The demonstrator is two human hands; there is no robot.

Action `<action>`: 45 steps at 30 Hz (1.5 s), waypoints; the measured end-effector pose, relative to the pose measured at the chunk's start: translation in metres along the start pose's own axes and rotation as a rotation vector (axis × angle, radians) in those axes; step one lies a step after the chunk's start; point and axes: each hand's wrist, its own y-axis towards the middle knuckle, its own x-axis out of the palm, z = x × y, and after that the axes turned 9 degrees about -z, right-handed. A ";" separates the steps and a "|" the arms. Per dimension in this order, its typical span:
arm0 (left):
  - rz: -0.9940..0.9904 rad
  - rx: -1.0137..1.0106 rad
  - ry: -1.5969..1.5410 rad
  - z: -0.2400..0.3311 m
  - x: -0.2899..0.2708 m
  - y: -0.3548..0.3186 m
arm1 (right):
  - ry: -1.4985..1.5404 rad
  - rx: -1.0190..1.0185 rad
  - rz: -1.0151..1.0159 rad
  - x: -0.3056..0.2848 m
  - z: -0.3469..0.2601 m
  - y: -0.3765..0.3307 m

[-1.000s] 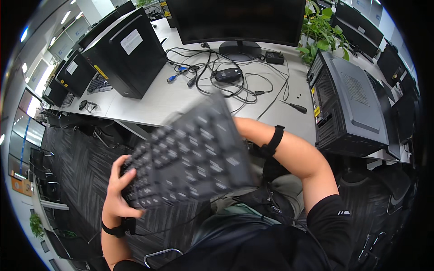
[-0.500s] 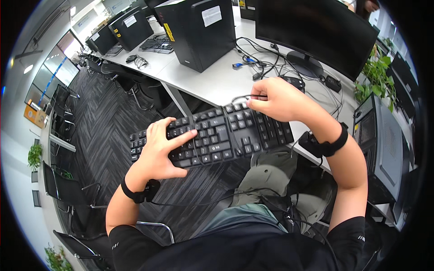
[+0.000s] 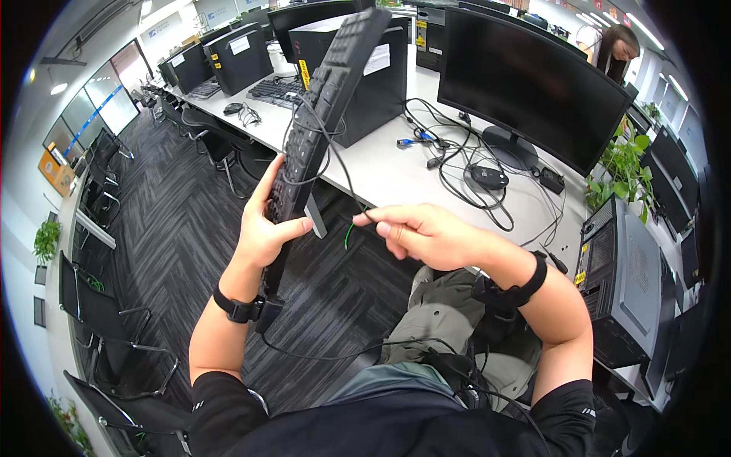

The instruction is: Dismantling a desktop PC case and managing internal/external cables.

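A black keyboard [image 3: 335, 84] is held up on its edge in front of me, its far end tilted upward. My left hand [image 3: 263, 228] is closed round its near part, thumb on one side and fingers on the other. Several turns of thin black keyboard cable [image 3: 344, 169] loop round the keyboard's middle. To its right, my right hand [image 3: 426, 234] pinches a stretch of this cable between thumb and fingertips, apart from the keyboard.
On the white desk [image 3: 381, 171] stand a black computer tower [image 3: 373, 99] and a monitor [image 3: 525, 84]. Tangled cables [image 3: 449, 152] and a black mouse [image 3: 488, 177] lie before the monitor. Another tower [image 3: 624, 266] is at right. Chairs [image 3: 114, 297] line the left; a person [image 3: 613, 49] is far right.
The keyboard has swung from lying flat and crosswise to standing on edge, far end up. My right hand has moved down and left, drawing cable away from it.
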 end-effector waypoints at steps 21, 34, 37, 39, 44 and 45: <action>-0.848 0.260 0.316 0.034 -0.045 -0.042 | -0.441 0.199 -0.125 -0.067 0.048 0.107; -0.224 -0.025 1.000 -0.001 -0.066 -0.088 | -0.298 0.324 -0.417 -0.001 -0.088 0.107; 0.010 -0.133 0.920 -0.015 -0.062 -0.081 | -0.215 0.214 -0.420 0.027 -0.080 0.097; 0.138 -0.222 0.779 -0.025 -0.061 -0.074 | -0.187 0.154 -0.403 0.044 -0.061 0.090; 0.158 -0.032 0.231 -0.041 -0.061 -0.065 | 0.092 0.244 -0.413 0.075 0.012 0.089; 0.065 0.003 0.015 -0.041 -0.062 -0.066 | 0.170 0.214 -0.427 0.073 0.027 0.091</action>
